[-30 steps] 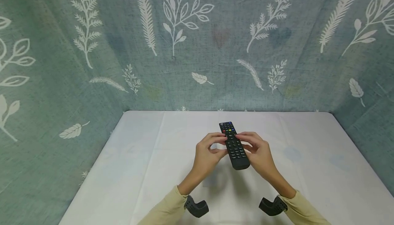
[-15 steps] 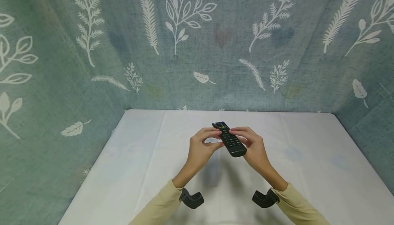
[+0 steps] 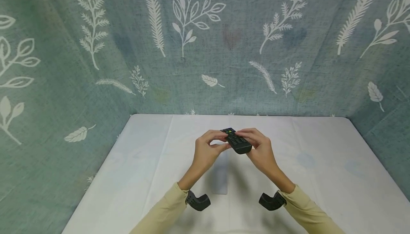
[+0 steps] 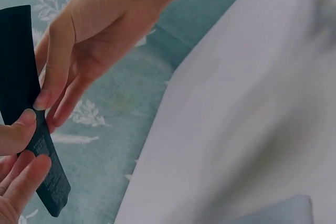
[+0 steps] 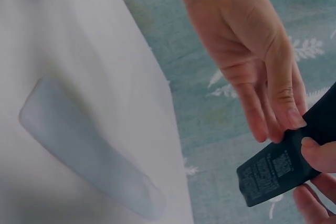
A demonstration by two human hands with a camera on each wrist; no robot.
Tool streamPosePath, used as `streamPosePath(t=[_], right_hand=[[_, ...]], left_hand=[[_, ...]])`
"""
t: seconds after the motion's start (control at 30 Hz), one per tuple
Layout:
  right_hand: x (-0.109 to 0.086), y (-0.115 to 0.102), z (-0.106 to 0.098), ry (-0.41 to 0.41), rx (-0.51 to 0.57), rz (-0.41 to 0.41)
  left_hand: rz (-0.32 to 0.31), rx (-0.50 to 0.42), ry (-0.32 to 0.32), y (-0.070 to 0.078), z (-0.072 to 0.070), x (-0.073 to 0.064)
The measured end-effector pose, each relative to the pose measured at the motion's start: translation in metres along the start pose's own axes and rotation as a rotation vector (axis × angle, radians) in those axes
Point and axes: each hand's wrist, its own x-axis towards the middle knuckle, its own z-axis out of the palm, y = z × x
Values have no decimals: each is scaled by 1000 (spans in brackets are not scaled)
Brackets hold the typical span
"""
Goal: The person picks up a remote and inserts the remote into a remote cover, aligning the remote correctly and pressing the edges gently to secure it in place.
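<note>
Raised over the table, a black remote control (image 3: pixel 238 142) has its button side up and its near end tilted toward the head camera. My left hand (image 3: pixel 205 152) pinches its left edge, thumb below and fingers on top. On the opposite edge my right hand (image 3: pixel 261 150) grips it the same way. From beneath, the left wrist view shows the remote's dark back (image 4: pixel 51 182) with fine print at one end, and both thumbs pressing there. A pale, see-through long strip (image 5: pixel 89 145), rounded at one end, lies on the table below; the hands and remote partly overlap it in the head view.
A white cloth covers the table (image 3: pixel 320 191). Behind and to the sides hangs a green-blue curtain (image 3: pixel 237 95) with white leaf prints. Each wrist carries a black camera mount, the left one (image 3: pixel 198 202) and the right one (image 3: pixel 272 202), above light yellow sleeves.
Both hands have lifted the remote and shifted slightly left, tipping it so it looks shorter and shows more of its near end. More of the pale strip beneath has come into view.
</note>
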Motion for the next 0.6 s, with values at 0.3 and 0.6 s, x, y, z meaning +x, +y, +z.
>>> streamPosePath(t=[0.3,0.6], right_hand=[[13,-16,3,-38,-36,68],[22,-12,12,-25,-47,76]], left_hand=[[22,-4,-6,-6,-7,6],[31,-45,-18,-23,-17,16]])
